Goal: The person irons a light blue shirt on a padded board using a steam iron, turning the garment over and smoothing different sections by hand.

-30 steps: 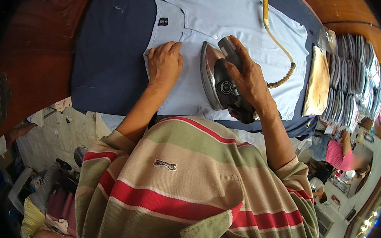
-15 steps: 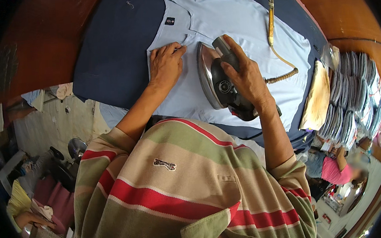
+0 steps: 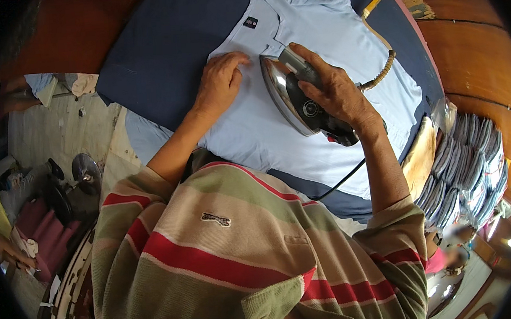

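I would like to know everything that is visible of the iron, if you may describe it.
The iron has a shiny, silver, metal-looking base that narrows to a tip, a black body with a round dial, a grey handle and a small red part near its rear. It is on the light blue shirt, tip pointing away from the person. The right hand grips the handle. A brownish ribbed hose shows just beyond that hand; its joint is hidden, as is the sole.

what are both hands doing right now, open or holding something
Left hand: open, fingers loosely bent, at the light blue shirt.
Right hand: closed, holding the iron by its handle.
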A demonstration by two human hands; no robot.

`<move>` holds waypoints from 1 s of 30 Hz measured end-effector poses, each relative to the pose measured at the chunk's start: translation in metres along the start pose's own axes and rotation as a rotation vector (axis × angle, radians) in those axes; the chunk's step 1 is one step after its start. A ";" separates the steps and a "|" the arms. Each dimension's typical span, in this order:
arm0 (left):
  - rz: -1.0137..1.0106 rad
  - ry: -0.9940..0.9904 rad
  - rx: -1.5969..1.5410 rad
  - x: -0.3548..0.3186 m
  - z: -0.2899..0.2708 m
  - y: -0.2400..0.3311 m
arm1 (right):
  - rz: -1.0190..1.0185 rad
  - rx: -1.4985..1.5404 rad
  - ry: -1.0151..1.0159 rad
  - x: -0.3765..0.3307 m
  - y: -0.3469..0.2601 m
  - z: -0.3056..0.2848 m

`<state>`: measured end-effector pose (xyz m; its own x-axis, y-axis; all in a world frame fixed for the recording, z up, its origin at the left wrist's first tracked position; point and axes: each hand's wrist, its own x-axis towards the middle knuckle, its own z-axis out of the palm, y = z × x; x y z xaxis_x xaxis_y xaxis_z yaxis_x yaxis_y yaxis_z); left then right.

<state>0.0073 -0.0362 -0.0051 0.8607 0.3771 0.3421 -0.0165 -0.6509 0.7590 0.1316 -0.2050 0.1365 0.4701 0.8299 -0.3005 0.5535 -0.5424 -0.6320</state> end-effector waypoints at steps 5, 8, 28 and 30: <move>-0.021 0.016 -0.038 -0.001 -0.001 0.001 | 0.020 0.034 -0.046 -0.003 -0.003 -0.002; -0.062 0.057 -0.055 -0.003 0.000 0.000 | 0.000 0.074 -0.029 -0.011 -0.003 0.005; 0.044 -0.059 0.058 0.032 -0.014 -0.001 | 0.245 0.264 0.405 -0.028 -0.032 0.047; 0.062 -0.112 0.148 0.037 -0.012 -0.001 | 0.242 0.239 0.400 -0.032 -0.034 0.047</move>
<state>0.0334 -0.0133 0.0134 0.9117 0.2626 0.3159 -0.0038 -0.7637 0.6456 0.0653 -0.2070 0.1345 0.8169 0.5442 -0.1909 0.2465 -0.6287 -0.7376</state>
